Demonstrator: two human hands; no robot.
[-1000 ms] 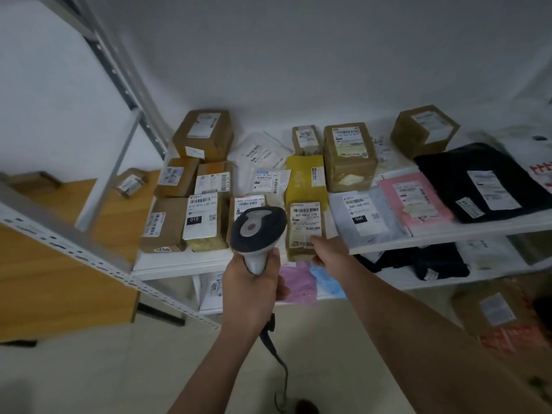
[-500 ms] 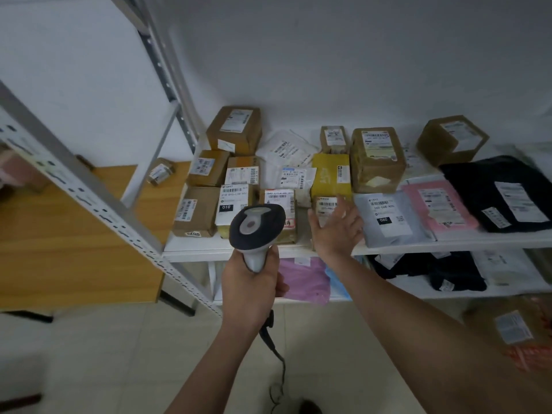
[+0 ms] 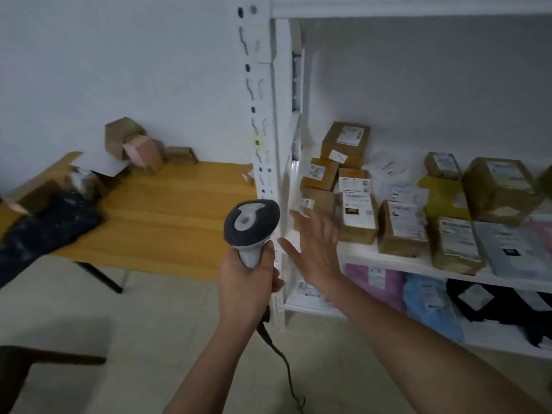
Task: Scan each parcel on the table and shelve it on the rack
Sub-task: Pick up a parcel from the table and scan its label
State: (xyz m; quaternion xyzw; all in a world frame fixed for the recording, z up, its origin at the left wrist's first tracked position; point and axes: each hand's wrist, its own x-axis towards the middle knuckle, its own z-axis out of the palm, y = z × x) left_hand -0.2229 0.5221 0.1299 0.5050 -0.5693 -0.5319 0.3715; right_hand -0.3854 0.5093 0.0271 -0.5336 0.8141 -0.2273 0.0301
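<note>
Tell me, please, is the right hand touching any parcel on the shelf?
Apart: the head view shows the right hand open, held in front of the rack post, short of the labelled box.

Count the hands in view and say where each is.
2. The left hand grips the scanner before the rack post; the right hand, open and empty, is at the shelf's left front corner. None seems hidden.
</note>
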